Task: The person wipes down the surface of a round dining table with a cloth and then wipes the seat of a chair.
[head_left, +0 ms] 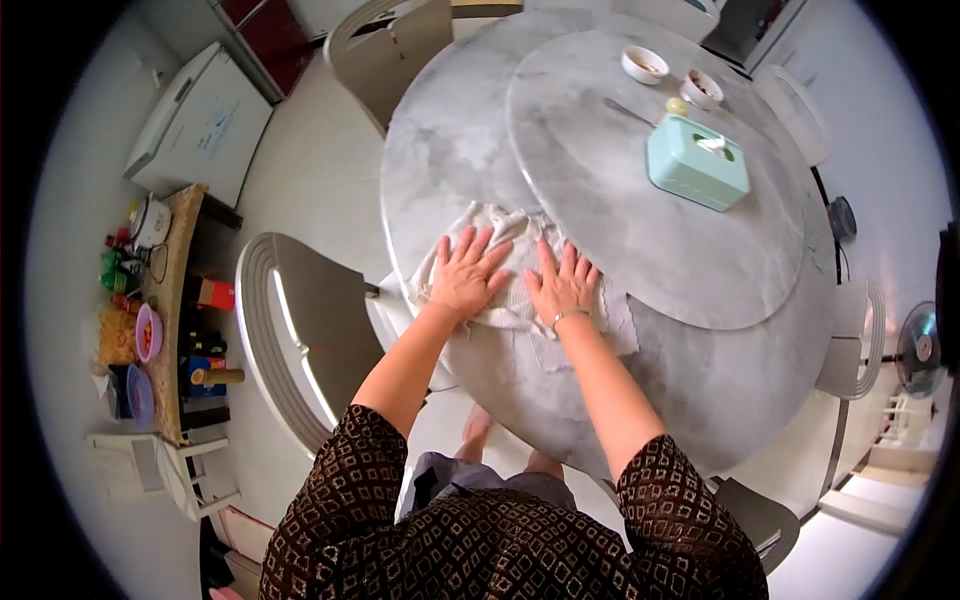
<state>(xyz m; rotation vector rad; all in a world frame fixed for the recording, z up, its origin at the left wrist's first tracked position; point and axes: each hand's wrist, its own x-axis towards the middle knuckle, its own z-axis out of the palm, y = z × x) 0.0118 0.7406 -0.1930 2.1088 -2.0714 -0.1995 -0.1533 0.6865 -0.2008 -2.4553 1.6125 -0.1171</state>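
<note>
Both hands are at work on the cloth [515,300], spread on the near left of the tabletop [450,150] beside the turntable [640,230]. The left hand [465,280] and right hand [562,290] lie open on it, palms down, fingers spread, pressing rather than gripping. Sliding it would seem to call for even pressure and care at the turntable's edge.

Grey chairs [385,65] ring a round marbled table [450,130] on a pale, glossy floor [310,180]. Along the left wall [85,150] stand a white freezer [205,130] and a cluttered shelf [183,290]; by the right wall [890,130], a fan [918,348]. The light is bright.
</note>
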